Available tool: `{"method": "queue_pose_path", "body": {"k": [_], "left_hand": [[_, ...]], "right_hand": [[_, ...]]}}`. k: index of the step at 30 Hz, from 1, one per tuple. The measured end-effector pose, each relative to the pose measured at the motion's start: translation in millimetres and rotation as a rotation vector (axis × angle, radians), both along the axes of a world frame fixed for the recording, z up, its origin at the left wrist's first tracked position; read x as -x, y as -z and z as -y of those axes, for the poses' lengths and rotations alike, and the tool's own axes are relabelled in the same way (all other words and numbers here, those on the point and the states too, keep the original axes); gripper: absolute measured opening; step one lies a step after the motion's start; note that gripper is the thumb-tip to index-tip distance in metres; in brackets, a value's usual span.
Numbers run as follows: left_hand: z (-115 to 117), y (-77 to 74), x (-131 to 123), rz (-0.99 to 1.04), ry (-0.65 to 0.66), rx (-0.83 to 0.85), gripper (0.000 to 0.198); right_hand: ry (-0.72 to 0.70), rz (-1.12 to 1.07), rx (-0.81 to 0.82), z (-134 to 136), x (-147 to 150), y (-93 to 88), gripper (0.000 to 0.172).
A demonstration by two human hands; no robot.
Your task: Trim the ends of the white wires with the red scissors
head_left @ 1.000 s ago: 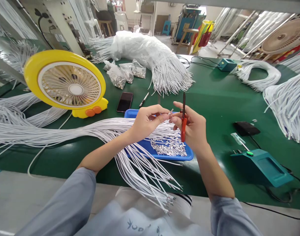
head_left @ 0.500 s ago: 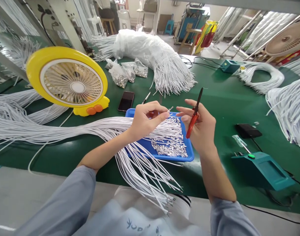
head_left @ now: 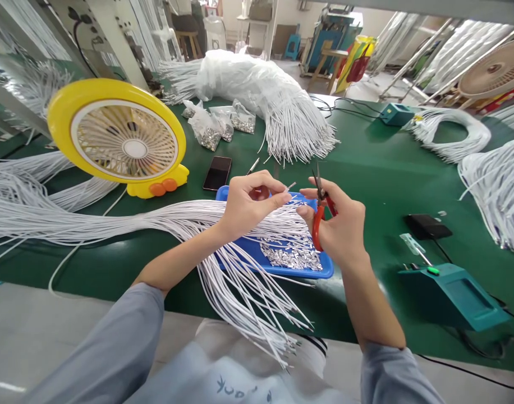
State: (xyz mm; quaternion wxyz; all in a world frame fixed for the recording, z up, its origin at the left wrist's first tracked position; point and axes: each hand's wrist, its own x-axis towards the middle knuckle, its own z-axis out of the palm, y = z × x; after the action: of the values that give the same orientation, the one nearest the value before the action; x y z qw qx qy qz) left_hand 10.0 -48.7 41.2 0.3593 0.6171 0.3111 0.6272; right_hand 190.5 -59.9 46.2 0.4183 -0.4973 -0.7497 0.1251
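Note:
Thumb and forefinger of my left hand (head_left: 255, 203) pinch a white cable (head_left: 291, 186) near its end, above the tray. In my right hand (head_left: 340, 221) is a pair of red-handled scissors (head_left: 319, 223), blades pointing up and slightly parted, a short way right of the cable end. Beneath both hands lies a blue tray (head_left: 326, 269) holding small silvery metal pieces (head_left: 293, 255). A thick bundle of white cables (head_left: 168, 216) runs in from the left, some ends over the tray and others hanging past the table's front edge.
A yellow fan (head_left: 179, 134) stands at the left, near a phone (head_left: 217, 173) and a pen (head_left: 253, 166). Behind are small bags of metal parts (head_left: 209, 132) and a plastic-wrapped cable bundle (head_left: 248, 78). A teal device (head_left: 459, 294) sits at the right, beside more cables (head_left: 499, 191).
The scissors have turned in my right hand; their blades now point upward and show slightly apart, with both handle loops visible. My left hand keeps its pinch on the cable.

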Motion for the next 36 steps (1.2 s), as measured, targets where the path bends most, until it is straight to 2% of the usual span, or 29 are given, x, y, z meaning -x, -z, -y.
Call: {"method": "queue_pose_path", "body": {"k": [4, 9, 15, 21, 32, 36], "left_hand": [[1.3, -0.8, -0.7, 0.004, 0.012, 0.016, 0.014], [0.9, -1.0, -1.3, 0.024, 0.036, 0.057, 0.016], [-1.0, 2.3, -1.4, 0.021, 0.036, 0.051, 0.012], [-0.6, 5.2, -3.6, 0.028, 0.108, 0.011, 0.018], [-1.7, 3.8, -2.8, 0.026, 0.173, -0.042, 0.019], [-1.6, 3.5, -1.7, -0.012, 0.152, -0.086, 0.019]], "right_hand": [[0.063, 0.163, -0.001, 0.7, 1.5, -2.9, 0.045], [-0.096, 0.097, 0.066, 3.0, 3.3, -2.3, 0.029], [-0.109, 0.145, -0.033, 5.6, 6.0, 0.7, 0.033], [-0.085, 0.241, -0.161, 4.5, 7.8, 1.7, 0.030], [-0.101, 0.248, -0.146, 7.8, 7.3, -1.2, 0.031], [-0.108, 0.243, -0.118, 8.2, 6.9, -1.4, 0.031]]}}
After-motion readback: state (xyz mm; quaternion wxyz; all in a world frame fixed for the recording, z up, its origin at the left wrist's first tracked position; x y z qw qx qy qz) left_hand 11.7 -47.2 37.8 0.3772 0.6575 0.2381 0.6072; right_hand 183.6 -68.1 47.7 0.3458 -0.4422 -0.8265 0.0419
